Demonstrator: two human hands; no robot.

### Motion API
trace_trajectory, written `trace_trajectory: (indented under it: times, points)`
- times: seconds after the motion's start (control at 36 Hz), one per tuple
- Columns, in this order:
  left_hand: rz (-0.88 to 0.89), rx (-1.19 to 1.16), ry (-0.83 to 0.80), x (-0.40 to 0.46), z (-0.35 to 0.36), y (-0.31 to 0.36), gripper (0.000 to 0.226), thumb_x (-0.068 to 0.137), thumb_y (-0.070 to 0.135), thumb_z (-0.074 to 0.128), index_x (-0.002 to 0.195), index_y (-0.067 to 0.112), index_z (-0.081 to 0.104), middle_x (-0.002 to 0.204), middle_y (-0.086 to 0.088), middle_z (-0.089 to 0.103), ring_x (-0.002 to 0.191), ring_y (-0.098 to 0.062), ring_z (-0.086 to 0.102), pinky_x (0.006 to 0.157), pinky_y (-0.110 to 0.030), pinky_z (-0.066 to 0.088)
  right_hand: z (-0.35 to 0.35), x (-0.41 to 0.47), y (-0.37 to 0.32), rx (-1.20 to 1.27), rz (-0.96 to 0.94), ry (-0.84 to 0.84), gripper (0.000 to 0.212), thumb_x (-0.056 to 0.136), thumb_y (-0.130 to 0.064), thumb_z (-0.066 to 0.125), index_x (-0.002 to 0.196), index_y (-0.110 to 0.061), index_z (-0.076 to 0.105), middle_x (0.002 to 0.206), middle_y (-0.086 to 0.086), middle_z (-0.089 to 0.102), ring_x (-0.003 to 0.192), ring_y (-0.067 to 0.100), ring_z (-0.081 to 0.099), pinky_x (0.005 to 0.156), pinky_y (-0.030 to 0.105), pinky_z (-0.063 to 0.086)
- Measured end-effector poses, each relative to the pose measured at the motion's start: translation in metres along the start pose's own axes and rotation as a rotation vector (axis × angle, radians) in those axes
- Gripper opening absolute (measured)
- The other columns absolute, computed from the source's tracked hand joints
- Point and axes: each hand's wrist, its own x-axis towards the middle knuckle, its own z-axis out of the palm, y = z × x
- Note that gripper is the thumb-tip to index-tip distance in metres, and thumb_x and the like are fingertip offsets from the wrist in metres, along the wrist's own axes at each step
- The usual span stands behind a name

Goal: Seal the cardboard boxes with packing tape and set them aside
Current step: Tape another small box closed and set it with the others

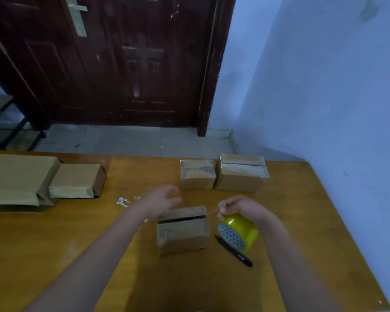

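My right hand, right of centre in the frame, grips the roll of yellow packing tape from above, fingers curled over its top edge. The roll lies tilted on its side, its patterned core facing the lower left. A black pen lies on the table just below the roll, running diagonally toward the lower right.

My left hand, at centre, is open, fingers spread and relaxed, holding nothing. It hovers above the far left corner of the nearest cardboard box; the blur prevents me from saying whether it touches the box.

That box sits at centre, between my forearms. Its top flaps are folded down with a dark slit showing along the seam. Contents not visible.

Two further small boxes stand side by side higher up, right of centre: the left one bears crinkled clear tape across its top; the right one shows a dark seam line on its top beneath glossy tape. Both closed; contents not visible.

At the left edge lie a large flat carton and a smaller flat carton touching its right side. Both closed.

All items rest on an orange-brown wooden table. A white scrap lies on it left of my left hand.
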Motion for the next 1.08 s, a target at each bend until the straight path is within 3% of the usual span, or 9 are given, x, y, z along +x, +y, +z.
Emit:
trace_trajectory:
  times: [0.08, 0.17, 0.33, 0.44, 0.64, 0.72, 0.83, 0.94, 1.08]
  points:
    - [0.174, -0.101, -0.001, -0.014, -0.002, 0.036, 0.042, 0.090, 0.050, 0.054, 0.122, 0.023, 0.057, 0.120, 0.008, 0.058, 0.110, -0.011, 0.055, 0.094, -0.032, 0.049, 0.002, -0.002, -0.023, -0.125, -0.055, -0.013, 0.012, 0.087, -0.008, 0.058, 0.084, -0.007, 0.069, 0.101, 0.001, 0.072, 0.094, 0.009, 0.064, 0.089, 0.030, 0.042]
    - [0.252, -0.165, -0.020, -0.023, 0.000, 0.063, 0.039, 0.084, 0.054, 0.060, 0.108, 0.023, 0.064, 0.106, 0.007, 0.065, 0.098, -0.008, 0.059, 0.085, -0.029, 0.051, 0.008, -0.004, -0.049, -0.234, -0.080, -0.011, 0.010, 0.084, -0.014, 0.061, 0.082, -0.013, 0.071, 0.086, -0.004, 0.070, 0.085, 0.011, 0.061, 0.080, 0.027, 0.041]
    - [0.358, -0.147, 0.163, -0.031, -0.007, 0.082, 0.028, 0.093, 0.025, 0.059, 0.067, 0.020, 0.051, 0.067, 0.005, 0.052, 0.062, -0.009, 0.043, 0.055, -0.020, 0.032, 0.010, 0.000, -0.086, -0.438, -0.093, 0.021, 0.006, 0.075, -0.023, 0.069, 0.070, -0.026, 0.072, 0.072, -0.011, 0.065, 0.079, 0.011, 0.057, 0.077, 0.029, 0.041]
    - [0.396, -0.128, 0.250, -0.035, -0.020, 0.086, 0.036, 0.094, 0.016, 0.056, 0.060, 0.023, 0.045, 0.065, 0.002, 0.057, 0.063, -0.014, 0.049, 0.060, -0.028, 0.040, 0.006, 0.000, -0.101, -0.422, -0.129, -0.047, 0.014, 0.081, -0.012, 0.068, 0.072, -0.021, 0.072, 0.074, -0.008, 0.069, 0.077, 0.009, 0.060, 0.084, 0.028, 0.045]
    - [0.329, -0.155, 0.363, -0.036, -0.030, 0.099, 0.035, 0.098, 0.018, 0.049, 0.065, 0.022, 0.041, 0.069, -0.002, 0.057, 0.065, -0.020, 0.061, 0.061, -0.033, 0.055, -0.005, -0.005, -0.123, -0.659, -0.260, -0.070, 0.014, 0.092, -0.025, 0.060, 0.079, -0.026, 0.065, 0.076, -0.008, 0.061, 0.072, 0.005, 0.054, 0.071, 0.019, 0.041]
    - [0.291, -0.229, 0.345, -0.037, -0.032, 0.108, 0.032, 0.098, 0.016, 0.050, 0.067, 0.017, 0.044, 0.073, -0.005, 0.055, 0.067, -0.024, 0.065, 0.061, -0.037, 0.059, -0.011, -0.006, -0.122, -0.714, -0.264, -0.103, 0.017, 0.095, -0.028, 0.055, 0.106, -0.019, 0.064, 0.099, -0.001, 0.065, 0.089, 0.011, 0.058, 0.081, 0.024, 0.043]
    - [0.233, -0.386, 0.326, -0.037, -0.029, 0.112, 0.028, 0.098, 0.014, 0.050, 0.071, 0.012, 0.045, 0.069, -0.008, 0.054, 0.058, -0.029, 0.064, 0.055, -0.042, 0.059, -0.025, -0.004, -0.107, -0.555, -0.267, -0.009, 0.049, 0.091, -0.038, 0.058, 0.134, -0.017, 0.047, 0.129, 0.001, 0.055, 0.117, 0.017, 0.053, 0.100, 0.030, 0.041]
    - [0.128, -0.715, 0.301, -0.036, -0.030, 0.110, 0.024, 0.100, 0.015, 0.047, 0.076, 0.011, 0.045, 0.075, -0.013, 0.053, 0.048, -0.026, 0.062, 0.049, -0.035, 0.057, -0.044, -0.010, -0.080, -0.190, -0.305, -0.022, 0.064, 0.074, -0.064, 0.063, 0.115, -0.014, 0.062, 0.109, 0.003, 0.067, 0.097, 0.015, 0.065, 0.091, 0.032, 0.052]
    - [0.042, -0.976, 0.262, -0.038, -0.023, 0.101, 0.013, 0.098, 0.018, 0.051, 0.089, 0.008, 0.053, 0.084, -0.013, 0.061, 0.052, -0.030, 0.066, 0.048, -0.034, 0.057, -0.063, -0.011, -0.049, 0.144, -0.438, -0.181, 0.084, 0.065, -0.056, 0.077, 0.118, 0.005, 0.056, 0.099, 0.007, 0.067, 0.095, 0.019, 0.064, 0.080, 0.027, 0.050]
